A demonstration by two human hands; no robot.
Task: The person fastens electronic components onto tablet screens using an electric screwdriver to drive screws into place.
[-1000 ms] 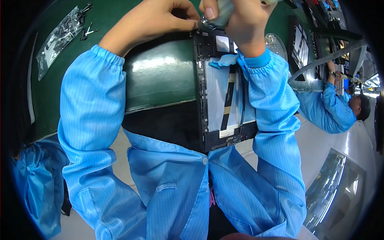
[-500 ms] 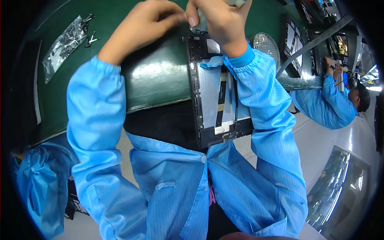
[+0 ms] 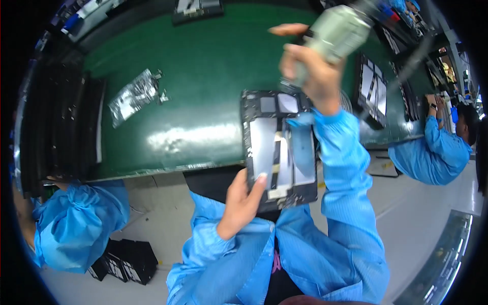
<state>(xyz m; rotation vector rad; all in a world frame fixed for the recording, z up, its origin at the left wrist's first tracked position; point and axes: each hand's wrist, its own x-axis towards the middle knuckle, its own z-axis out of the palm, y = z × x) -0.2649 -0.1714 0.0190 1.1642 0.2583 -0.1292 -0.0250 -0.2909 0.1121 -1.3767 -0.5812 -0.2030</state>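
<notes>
An opened, tablet-like device with a black frame, silvery panels and dark ribbon strips lies over the table's near edge. At its lower left corner, my left hand grips the frame, thumb on top and the other fingers partly hidden underneath. Above its far end, my right hand is closed around a pale grey-green power screwdriver, smeared by motion. The driver's tip is too blurred to tell whether it touches the device. A scrap of blue cloth shows by my right cuff.
On the green table lies a clear bag of screws. A round dish sits behind my right wrist. Similar devices stand at right; dark panels stack at left. Co-workers in blue sit on both sides.
My left hand has come down from the table's far part to the device's lower left corner. My right hand, with the screwdriver, has shifted right. The head view now takes in more of the table.
</notes>
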